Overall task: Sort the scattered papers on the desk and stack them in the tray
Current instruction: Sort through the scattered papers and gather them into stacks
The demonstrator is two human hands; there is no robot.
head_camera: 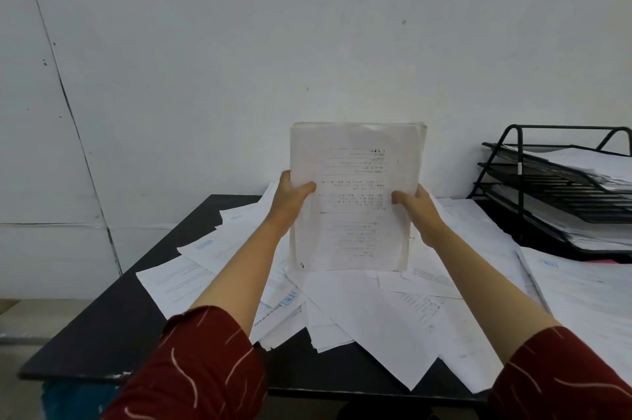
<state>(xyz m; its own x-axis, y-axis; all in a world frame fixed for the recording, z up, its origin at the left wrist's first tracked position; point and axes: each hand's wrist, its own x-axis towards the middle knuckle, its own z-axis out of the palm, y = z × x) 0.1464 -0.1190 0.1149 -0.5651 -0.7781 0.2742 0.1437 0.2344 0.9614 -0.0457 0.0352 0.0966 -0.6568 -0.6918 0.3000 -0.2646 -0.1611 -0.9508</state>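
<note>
Above the worktop (102, 310), I see both hands, left hand (290, 195) and right hand (415, 206), gripping a stack of papers (355, 197) upright by its side edges, thumbs in front, probably to square it before the tray (519, 180) at far right.

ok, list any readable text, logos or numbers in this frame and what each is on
None can be read with certainty.
Held stack, gripped by left hand and right hand: printed lines, too blurred.
Blue logos on the scattered papers: blurred.
Black heading on the sheet by the left forearm: too small.
Tray: no label visible.
</note>
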